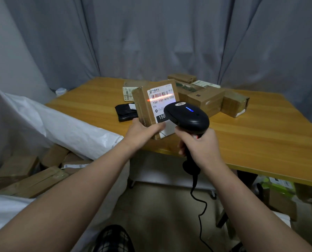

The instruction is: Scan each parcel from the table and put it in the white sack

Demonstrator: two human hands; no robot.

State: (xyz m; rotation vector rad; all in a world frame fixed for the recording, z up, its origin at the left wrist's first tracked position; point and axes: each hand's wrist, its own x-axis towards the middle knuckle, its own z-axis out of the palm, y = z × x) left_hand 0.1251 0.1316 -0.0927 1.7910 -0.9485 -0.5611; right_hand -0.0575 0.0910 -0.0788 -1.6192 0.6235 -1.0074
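My left hand [142,130] grips a flat cardboard parcel [146,104] by its lower edge and holds it upright above the near edge of the wooden table [260,135]. Its white label faces me, and a red scan line crosses the barcode. My right hand [198,144] holds the handle of a black barcode scanner [188,118], whose head with a lit blue light points at the label. The white sack [66,128] gapes open at the left and holds several cardboard boxes [31,180].
Several more cardboard parcels [204,99] lie at the back of the table. A black bagged parcel [125,112] sits behind the held one. The scanner's cable [200,213] hangs down to the floor. More boxes [280,200] stand under the table at the right. Grey curtains close off the back.
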